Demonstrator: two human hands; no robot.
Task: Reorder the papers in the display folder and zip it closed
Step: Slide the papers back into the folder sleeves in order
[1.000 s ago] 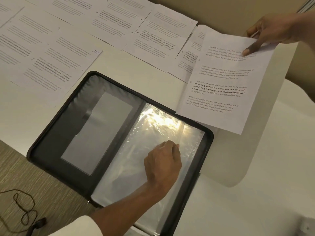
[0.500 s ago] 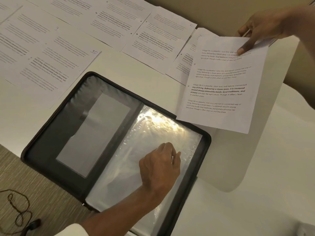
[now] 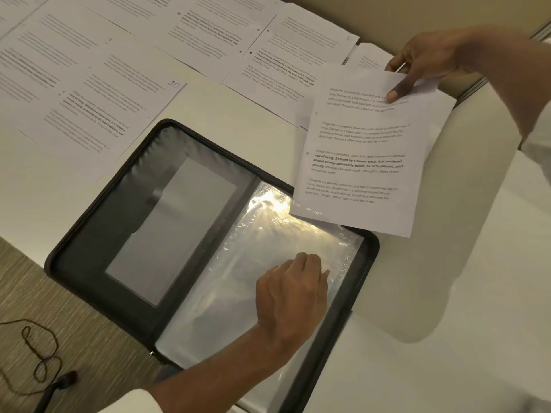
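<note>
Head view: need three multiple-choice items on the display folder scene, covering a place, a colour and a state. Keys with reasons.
1. Where is the sheet that the right hand holds?
A. Over the far edge of the display folder's right half
B. Tucked inside a sleeve
C. On the carpet

2. What colour is the folder's zip rim?
A. Red
B. White
C. Black

3. How is the folder?
A. Zipped shut
B. Lying open
C. Standing on edge

Key:
1 A: the sheet's lower edge overlaps that far edge.
2 C: the rim is dark all round.
3 B: both halves lie flat, and the left hand pinches the plastic sleeve.
</note>
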